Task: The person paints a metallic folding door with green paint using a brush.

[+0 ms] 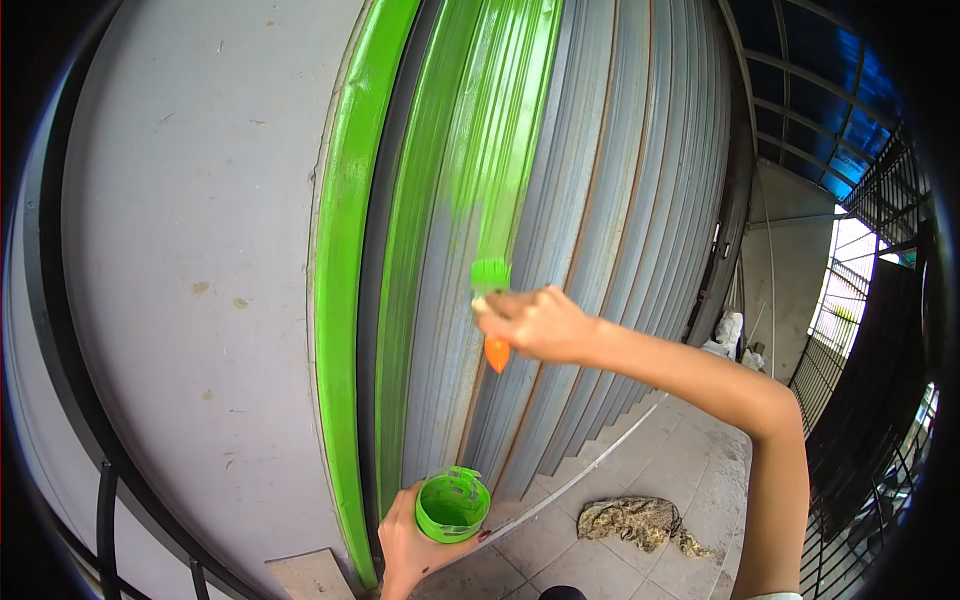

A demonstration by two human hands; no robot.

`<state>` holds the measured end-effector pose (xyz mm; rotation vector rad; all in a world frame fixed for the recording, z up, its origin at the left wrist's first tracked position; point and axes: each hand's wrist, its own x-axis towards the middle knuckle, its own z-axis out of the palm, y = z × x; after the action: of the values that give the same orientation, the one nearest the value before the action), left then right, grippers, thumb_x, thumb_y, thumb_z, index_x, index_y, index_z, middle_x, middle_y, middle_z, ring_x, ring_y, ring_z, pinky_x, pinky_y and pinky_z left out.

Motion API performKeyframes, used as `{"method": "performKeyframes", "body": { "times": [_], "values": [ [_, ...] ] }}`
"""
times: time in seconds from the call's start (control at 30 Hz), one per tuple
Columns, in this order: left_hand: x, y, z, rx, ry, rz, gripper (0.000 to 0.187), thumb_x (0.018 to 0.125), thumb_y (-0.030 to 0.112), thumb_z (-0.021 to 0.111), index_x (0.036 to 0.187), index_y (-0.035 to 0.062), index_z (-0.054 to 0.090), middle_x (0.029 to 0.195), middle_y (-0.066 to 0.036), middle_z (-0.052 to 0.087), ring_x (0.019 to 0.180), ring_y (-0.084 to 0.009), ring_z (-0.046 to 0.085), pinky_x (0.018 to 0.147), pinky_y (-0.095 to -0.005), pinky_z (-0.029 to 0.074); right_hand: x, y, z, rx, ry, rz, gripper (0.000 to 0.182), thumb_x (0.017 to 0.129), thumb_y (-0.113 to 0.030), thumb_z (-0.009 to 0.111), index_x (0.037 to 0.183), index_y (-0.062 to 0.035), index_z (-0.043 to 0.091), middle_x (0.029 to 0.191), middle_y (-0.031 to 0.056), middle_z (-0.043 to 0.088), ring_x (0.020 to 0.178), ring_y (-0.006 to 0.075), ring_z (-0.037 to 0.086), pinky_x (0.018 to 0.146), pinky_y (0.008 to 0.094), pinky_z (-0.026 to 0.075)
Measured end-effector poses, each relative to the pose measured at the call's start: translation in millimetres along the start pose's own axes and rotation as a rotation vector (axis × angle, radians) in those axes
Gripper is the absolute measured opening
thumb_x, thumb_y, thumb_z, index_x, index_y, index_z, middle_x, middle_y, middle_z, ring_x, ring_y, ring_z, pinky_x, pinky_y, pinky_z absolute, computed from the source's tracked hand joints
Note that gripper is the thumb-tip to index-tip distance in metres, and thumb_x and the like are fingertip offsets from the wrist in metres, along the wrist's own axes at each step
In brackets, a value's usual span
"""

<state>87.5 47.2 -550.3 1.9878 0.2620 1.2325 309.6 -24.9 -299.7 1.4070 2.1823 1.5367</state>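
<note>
My right hand (535,322) is closed round the handle of a paintbrush (491,272), whose orange end (497,355) sticks out below my fingers. The green-coated bristles point up against a grey folding metal door (590,220). Bright wet green covers the upper part of the door's left folds and thins out near the brush. Low in the view, my left hand (408,540) grips an open paint can (453,505) from its left side and below. Green paint lies inside the can and is smeared on its rim. Dark specks mark the left hand.
A green-painted door frame (343,300) borders the pale wall (200,250) at left. A crumpled patterned cloth (630,522) lies on the tiled floor (560,560), near a floor track (580,470). Black metal railings (90,420) curve along the left; a dark grille stands at right.
</note>
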Motion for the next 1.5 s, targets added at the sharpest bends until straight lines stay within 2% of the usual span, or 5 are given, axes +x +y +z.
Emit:
{"method": "performKeyframes", "body": {
  "times": [0.4,0.63,0.93,1.27,1.5],
  "values": [
    [-0.8,3.4,4.6,0.002,-0.009,0.019,0.081,0.044,0.036,0.095,0.107,-0.0017,0.062,0.093,-0.016,0.068,0.084,-0.0291,0.070,0.076,-0.0372,0.056,77.2,100.4,-63.1,-0.187,0.340,0.213,0.017,0.080,-0.001,0.064,0.095,-0.0090,0.065,0.079,0.0078,0.070,0.058,0.0266,0.065,0.047,0.0360,0.050],
    [-0.7,5.2,-2.9,0.015,0.026,0.064,0.080,0.045,0.038,0.095,0.107,0.0001,0.062,0.092,-0.012,0.067,0.080,-0.0272,0.069,0.072,-0.0364,0.056,-19.7,-83.1,31.4,0.250,-0.100,-0.031,0.011,0.075,-0.002,0.062,0.085,-0.0009,0.058,0.080,0.0178,0.066,0.062,0.0258,0.069,0.047,0.0359,0.055],
    [-3.6,3.9,-0.2,0.010,0.004,0.044,0.082,0.046,0.040,0.095,0.109,-0.0007,0.062,0.094,-0.011,0.068,0.082,-0.0256,0.069,0.072,-0.0356,0.056,80.6,78.7,-41.7,-0.203,0.277,0.243,0.037,0.068,0.005,0.062,0.101,-0.0100,0.059,0.079,0.0071,0.068,0.060,0.0261,0.066,0.046,0.0377,0.052],
    [-2.8,8.4,-9.1,0.024,0.007,0.048,0.084,0.047,0.042,0.095,0.110,-0.0018,0.062,0.095,-0.012,0.068,0.083,-0.0265,0.069,0.073,-0.0362,0.056,34.7,-59.7,27.1,0.367,-0.367,0.127,0.024,0.067,0.007,0.060,0.088,-0.0053,0.061,0.077,0.0141,0.068,0.052,0.0301,0.064,0.044,0.0417,0.051],
    [-4.5,7.3,-5.6,0.013,-0.019,0.034,0.081,0.048,0.040,0.094,0.110,-0.0020,0.062,0.095,-0.012,0.067,0.084,-0.0262,0.069,0.073,-0.0362,0.057,104.9,79.2,-35.4,-0.146,0.289,0.160,0.025,0.068,0.005,0.060,0.088,-0.0102,0.062,0.073,0.0073,0.067,0.056,0.0273,0.064,0.044,0.0381,0.049]
  ]
}}
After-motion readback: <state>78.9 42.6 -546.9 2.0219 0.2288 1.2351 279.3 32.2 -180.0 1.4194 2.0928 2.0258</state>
